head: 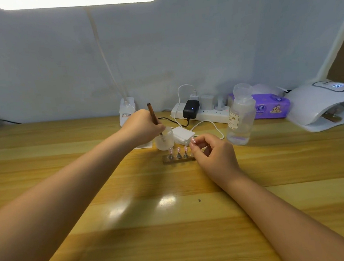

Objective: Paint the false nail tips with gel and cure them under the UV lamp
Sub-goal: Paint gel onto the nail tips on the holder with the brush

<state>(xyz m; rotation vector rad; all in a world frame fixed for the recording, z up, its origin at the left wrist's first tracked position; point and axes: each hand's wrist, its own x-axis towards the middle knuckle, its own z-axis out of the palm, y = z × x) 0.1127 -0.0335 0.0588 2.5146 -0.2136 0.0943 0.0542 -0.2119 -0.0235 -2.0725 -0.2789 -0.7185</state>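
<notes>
Task partway, by judgement. Left hand [146,125] curled around a brown brush [153,117], fingers clamped on its handle, the bristle end dipped into a small frosted jar [164,141] just behind the stand. Right hand [213,152] pinching one false nail tip [193,140], pink with pale marks, thumb and forefinger closed on it, lifted a little above the right end of the wooden stand [178,158].

Done so far, as it seems: colour already on the tips, because all visible tips show pink. Cannot tell whether this coat is cured. Left to do, probably: more gel from the jar onto the held tip, the same for the others, then curing under the UV lamp [324,107], which stands at the far right, well apart from the stand, its display lit.

Count:
- Three nail tips on holders [178,150] standing on the stand, plus one in the right fingers, so four seen; a further holder under the right hand maybe, hidden.
- One brush, one jar, one stand.
- One UV lamp.
- One clear bottle [240,117] to the right of the stand, near the lamp.
- One white box [183,135] just behind the stand.
- One power strip [201,113] at the far edge of the table [173,222], with a black adapter plugged in.
- One purple tissue pack [271,107].
</notes>
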